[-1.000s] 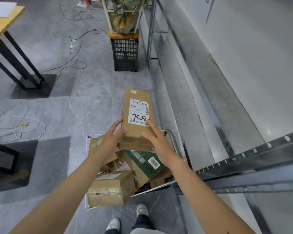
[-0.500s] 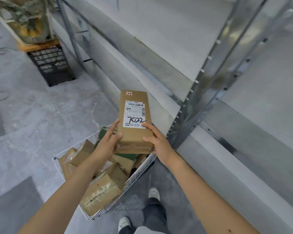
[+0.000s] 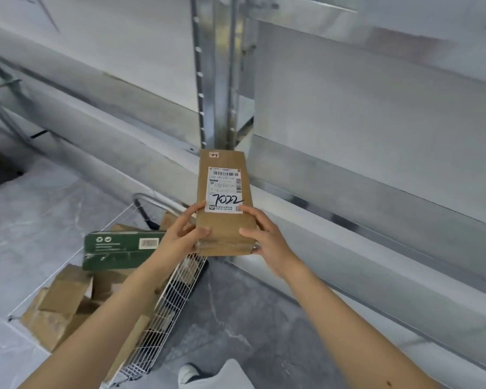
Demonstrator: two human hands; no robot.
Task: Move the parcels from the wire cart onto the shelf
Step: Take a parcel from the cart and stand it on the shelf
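A long brown parcel (image 3: 223, 228) with a white label marked 7022 is held in the air in front of the metal shelf (image 3: 376, 197). My left hand (image 3: 180, 235) grips its near left edge and my right hand (image 3: 267, 237) grips its near right edge. Its far end points at the shelf's upright post (image 3: 208, 88). Below left stands the wire cart (image 3: 169, 304), holding a green box (image 3: 121, 248) and several brown parcels (image 3: 65, 293).
The shelf's steel boards run from upper left to lower right across the view. Grey marble floor (image 3: 242, 327) lies between cart and shelf. My shoe and trouser leg (image 3: 208, 374) show at the bottom edge.
I have turned right from the cart toward the shelf, carrying the 7022 parcel in both hands. The cart has slid to the lower left of the view.
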